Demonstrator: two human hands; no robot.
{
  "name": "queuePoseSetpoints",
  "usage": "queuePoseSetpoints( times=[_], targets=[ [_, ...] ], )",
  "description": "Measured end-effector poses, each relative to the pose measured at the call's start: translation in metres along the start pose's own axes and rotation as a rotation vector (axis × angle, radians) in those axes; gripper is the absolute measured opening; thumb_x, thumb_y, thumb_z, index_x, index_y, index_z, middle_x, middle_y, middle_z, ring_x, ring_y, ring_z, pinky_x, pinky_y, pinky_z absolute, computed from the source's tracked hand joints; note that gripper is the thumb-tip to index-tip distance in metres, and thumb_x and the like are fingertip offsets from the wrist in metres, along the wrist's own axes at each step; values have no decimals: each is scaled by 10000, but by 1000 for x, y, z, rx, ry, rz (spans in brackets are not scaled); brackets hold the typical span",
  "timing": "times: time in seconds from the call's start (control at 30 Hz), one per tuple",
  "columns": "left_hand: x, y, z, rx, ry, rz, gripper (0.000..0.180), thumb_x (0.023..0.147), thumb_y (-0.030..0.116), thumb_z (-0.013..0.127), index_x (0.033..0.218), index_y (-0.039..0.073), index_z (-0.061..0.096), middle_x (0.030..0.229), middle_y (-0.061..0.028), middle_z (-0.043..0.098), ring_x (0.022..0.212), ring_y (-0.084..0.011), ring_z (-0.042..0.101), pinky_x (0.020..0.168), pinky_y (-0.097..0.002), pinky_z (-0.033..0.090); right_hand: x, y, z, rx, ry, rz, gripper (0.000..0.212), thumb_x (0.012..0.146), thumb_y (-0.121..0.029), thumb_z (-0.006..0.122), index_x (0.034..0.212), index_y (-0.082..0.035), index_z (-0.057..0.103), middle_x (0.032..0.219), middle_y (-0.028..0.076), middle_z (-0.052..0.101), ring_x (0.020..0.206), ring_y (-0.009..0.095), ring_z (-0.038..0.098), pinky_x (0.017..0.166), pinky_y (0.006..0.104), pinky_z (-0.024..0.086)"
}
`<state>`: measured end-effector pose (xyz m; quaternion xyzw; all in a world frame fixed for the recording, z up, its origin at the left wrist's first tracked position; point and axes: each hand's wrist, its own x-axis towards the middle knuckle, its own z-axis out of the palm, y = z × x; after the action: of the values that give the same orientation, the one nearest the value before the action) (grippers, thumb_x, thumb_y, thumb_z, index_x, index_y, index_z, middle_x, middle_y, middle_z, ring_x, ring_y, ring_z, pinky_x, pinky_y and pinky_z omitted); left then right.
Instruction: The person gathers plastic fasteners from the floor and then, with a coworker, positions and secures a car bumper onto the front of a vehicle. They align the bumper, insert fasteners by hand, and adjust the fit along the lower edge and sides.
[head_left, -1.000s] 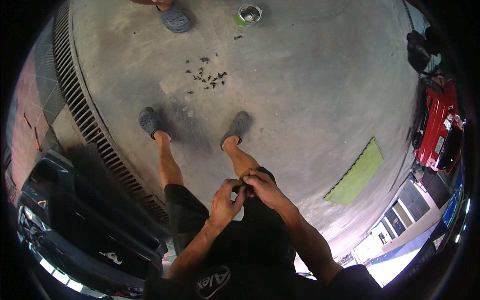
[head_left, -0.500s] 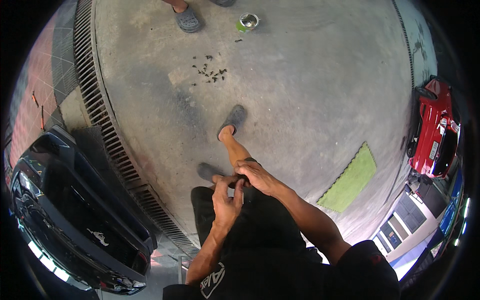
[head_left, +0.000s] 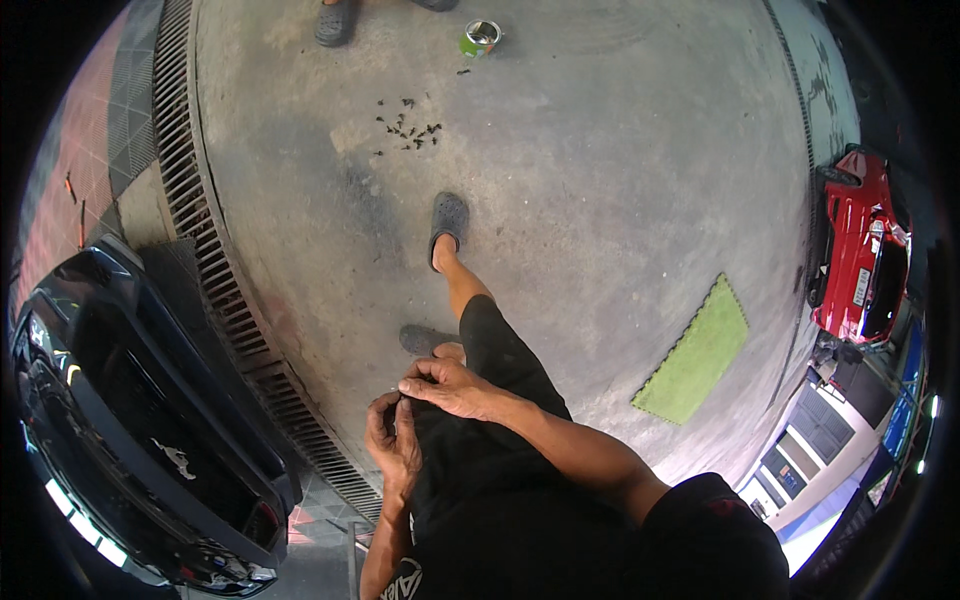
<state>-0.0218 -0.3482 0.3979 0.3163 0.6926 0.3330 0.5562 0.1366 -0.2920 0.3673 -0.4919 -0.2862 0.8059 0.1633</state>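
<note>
Over my lap, my left hand [head_left: 393,437] is raised with thumb and fingertips pinched together. My right hand [head_left: 452,388] comes from the right, and its thumb and curled fingers meet the left fingertips. Something tiny and dark seems to sit between them, too small to name. Farther ahead on the concrete lies a loose scatter of small dark pieces [head_left: 408,132], perhaps fasteners. Beyond them stands an open green tin can [head_left: 480,38] with a shiny inside, and one more small dark piece [head_left: 463,72] lies near it.
A metal floor drain grate [head_left: 215,255] runs along the left beside a dark car [head_left: 150,440]. A green mat [head_left: 695,350] lies on the right, with a red car [head_left: 862,255] beyond. My grey clog [head_left: 450,218] is ahead; another person's clog [head_left: 334,23] is at the top.
Both hands have moved left and slightly nearer to me, their fingertips still together. My front foot has turned a little, and the whole view has shifted slightly.
</note>
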Motion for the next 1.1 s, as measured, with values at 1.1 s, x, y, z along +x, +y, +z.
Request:
queuePoseSetpoints(
  times=[1.1],
  targets=[
    [-221,18,-281,-378,764,362,167,957,116,706,1060,-9,662,889,-130,723,757,-189,716,660,-312,562,-61,-90,396,-804,-566,-176,268,991,-245,697,1039,18,717,875,-18,651,844,83,557,753,261,459]
  ],
)
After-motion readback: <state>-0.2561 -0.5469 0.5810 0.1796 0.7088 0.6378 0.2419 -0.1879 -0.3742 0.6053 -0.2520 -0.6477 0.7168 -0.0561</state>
